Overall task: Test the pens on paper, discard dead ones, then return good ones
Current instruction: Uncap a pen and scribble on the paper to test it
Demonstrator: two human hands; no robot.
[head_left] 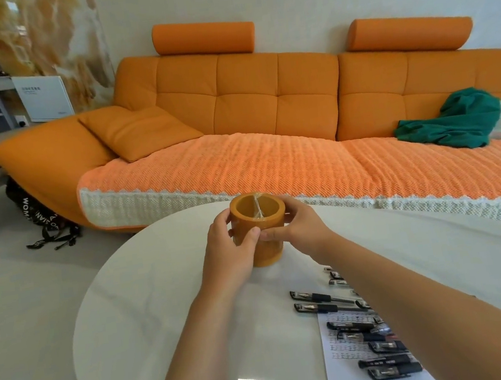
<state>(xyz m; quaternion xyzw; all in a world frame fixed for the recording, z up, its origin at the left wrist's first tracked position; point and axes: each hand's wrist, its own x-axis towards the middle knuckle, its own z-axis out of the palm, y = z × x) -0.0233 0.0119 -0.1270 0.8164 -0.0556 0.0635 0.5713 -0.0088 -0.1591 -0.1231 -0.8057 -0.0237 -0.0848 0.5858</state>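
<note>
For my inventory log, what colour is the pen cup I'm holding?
Mustard-orange pen cup; head view.

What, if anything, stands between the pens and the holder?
Only bare table separates the pens from the holder, gripped by left hand and right hand. Something clear crosses its mouth; whether it blocks it I cannot tell.

At the far middle of the desk (pixel 152 328), a pen holder (pixel 273 247) is held between the left hand (pixel 228 249) and the right hand (pixel 298 228). Pens (pixel 325 299) lie in a row at the near right, the nearer ones on a paper sheet (pixel 344 377). Behind the desk stands a sofa (pixel 248 101), with a cushion (pixel 138 131) on its left and a cloth (pixel 455 120) on its right. A bag (pixel 41 218) lies on the floor (pixel 12 314) at the sofa's left end.
</note>
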